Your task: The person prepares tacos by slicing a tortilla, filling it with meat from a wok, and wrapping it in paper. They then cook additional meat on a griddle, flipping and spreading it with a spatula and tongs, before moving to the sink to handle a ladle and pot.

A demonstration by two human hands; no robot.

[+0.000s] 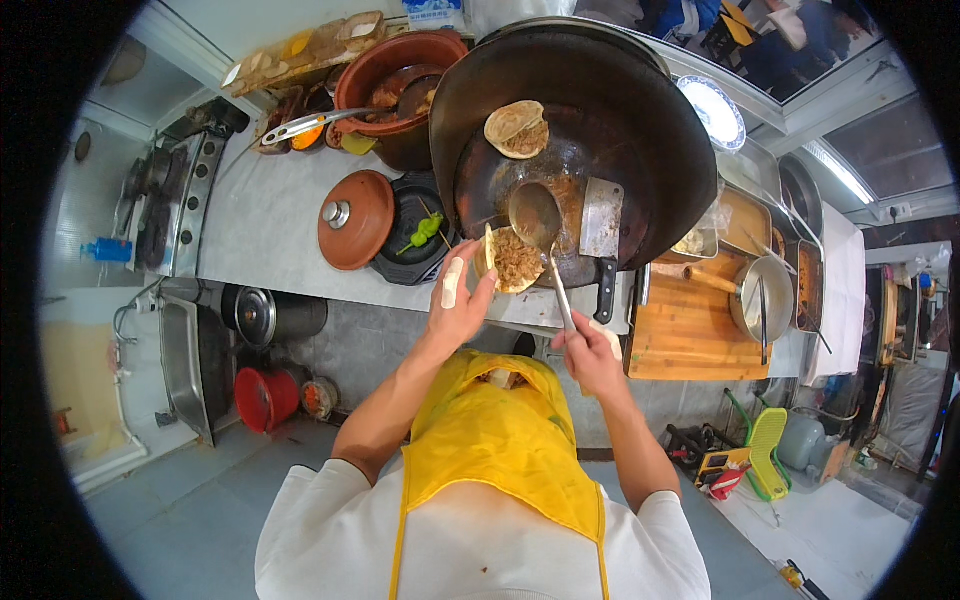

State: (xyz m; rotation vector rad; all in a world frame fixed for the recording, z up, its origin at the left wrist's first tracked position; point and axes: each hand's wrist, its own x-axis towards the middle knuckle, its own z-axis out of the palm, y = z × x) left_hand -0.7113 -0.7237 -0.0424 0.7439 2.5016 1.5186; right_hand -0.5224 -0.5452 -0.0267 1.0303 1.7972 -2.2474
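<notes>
My left hand (459,298) grips a split flatbread (489,244) at its left edge, the thumb near the lower rim. Chopped meat (517,259) covers the opened face of that bread. In my right hand (592,351) is the handle of a metal ladle (535,214), its bowl lying just above the meat and over the greasy floor of a large dark pan (637,135). Farther back in the pan rests a second flatbread (516,129) with meat showing at its opening. A cleaver (600,221) lies to the right of the ladle, its black handle over the pan's front edge.
A clay pot (352,90) with a ladle in it stands back left. Nearer are its brown lid (357,225) and a black dish (412,259) with green peppers (424,231). On the right, a wooden board (675,330) bears a saucepan (763,307), beside metal trays (810,285).
</notes>
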